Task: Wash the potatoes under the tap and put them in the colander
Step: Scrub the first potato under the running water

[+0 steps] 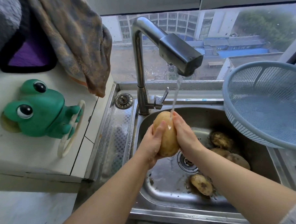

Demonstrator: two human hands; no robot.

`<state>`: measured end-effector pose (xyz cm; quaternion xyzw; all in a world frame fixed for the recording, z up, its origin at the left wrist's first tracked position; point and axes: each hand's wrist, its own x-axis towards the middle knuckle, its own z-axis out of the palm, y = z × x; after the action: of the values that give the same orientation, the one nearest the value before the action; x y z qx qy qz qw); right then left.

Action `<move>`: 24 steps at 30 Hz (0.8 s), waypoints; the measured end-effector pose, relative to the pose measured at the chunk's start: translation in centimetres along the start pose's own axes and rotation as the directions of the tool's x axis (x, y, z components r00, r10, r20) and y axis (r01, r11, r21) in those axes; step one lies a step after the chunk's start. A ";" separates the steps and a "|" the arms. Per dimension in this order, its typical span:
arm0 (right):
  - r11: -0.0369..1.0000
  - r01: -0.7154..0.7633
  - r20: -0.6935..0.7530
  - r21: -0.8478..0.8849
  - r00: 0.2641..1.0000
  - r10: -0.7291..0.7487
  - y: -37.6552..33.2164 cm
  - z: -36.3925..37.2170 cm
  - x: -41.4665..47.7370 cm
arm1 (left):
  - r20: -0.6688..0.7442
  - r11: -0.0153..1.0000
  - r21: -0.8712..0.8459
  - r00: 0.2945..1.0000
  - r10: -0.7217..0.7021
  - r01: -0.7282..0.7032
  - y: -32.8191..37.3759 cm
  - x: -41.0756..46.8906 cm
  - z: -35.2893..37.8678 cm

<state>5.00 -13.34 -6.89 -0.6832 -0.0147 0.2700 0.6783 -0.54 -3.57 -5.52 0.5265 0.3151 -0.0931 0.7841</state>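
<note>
Both hands, left hand (153, 141) and right hand (185, 135), hold a wet, smooth, yellow potato (165, 134) under the tap (180, 55), mid-frame.

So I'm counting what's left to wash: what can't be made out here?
Head view: the right arm covers part of the sink floor, so the count of dirty potatoes is unsure.
Head view: the colander is cut by the right edge; its far part is unseen.
Head view: the left hand and right hand hide sides of the held potato.
</note>
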 end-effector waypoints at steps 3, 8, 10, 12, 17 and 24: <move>0.973 0.130 0.156 -0.192 0.983 -0.101 0.7 -0.5 -0.3 | -0.007 0.994 -0.073 0.997 -0.081 0.080 0.2 0.6 -0.7; 0.850 0.243 0.374 -0.467 0.926 -0.060 -0.1 -2.6 -0.3 | 0.047 0.994 -0.087 0.997 -0.061 0.065 0.3 0.8 -1.7; 0.894 0.216 0.391 -0.393 0.919 -0.050 -1.3 -2.8 0.0 | 0.090 0.999 -0.053 0.996 0.009 -0.004 0.5 0.7 -1.5; 0.955 0.162 0.281 -0.248 0.956 -0.089 -2.2 -2.2 0.3 | 0.128 0.990 -0.003 0.982 0.138 -0.138 0.6 0.6 -1.0; 0.894 0.253 0.092 -0.369 0.968 -0.236 -1.6 -0.5 0.2 | 0.123 0.982 -0.006 0.974 0.189 -0.190 0.7 1.0 -0.6; 0.650 0.505 0.413 -0.567 0.858 -0.306 -1.1 -2.8 -0.1 | 0.141 0.988 -0.148 0.988 0.058 -0.037 0.4 0.9 -1.3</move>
<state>6.35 -15.87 -6.02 -0.8101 -0.3586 0.1804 0.4274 -0.16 -2.09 -6.10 0.4672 0.2506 -0.0892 0.8432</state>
